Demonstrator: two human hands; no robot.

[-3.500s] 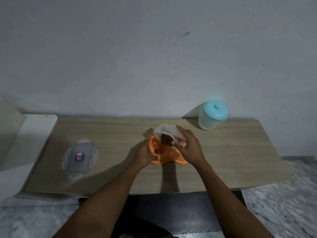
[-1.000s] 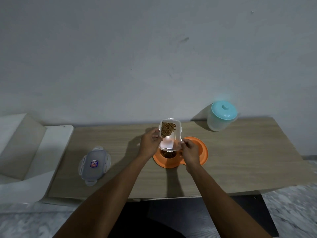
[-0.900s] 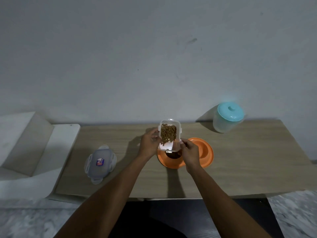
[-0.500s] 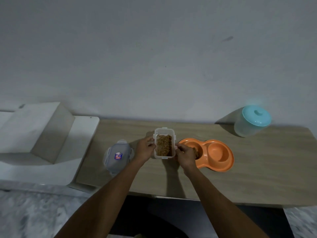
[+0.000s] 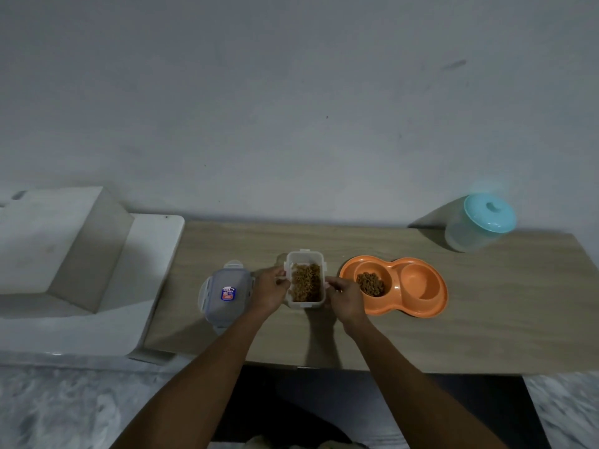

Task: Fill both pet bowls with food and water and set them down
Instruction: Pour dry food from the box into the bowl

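While kibble (image 5: 370,283) is lying in the bowl (image 5: 421,307), both hands, left (image 5: 268,290) and right (image 5: 346,299), are holding the box (image 5: 305,278) just left of the bowl.

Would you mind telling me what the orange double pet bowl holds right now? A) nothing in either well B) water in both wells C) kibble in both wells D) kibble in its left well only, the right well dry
D: the orange double pet bowl shows a brown pile of kibble in its left well, while the right well looks bare orange.
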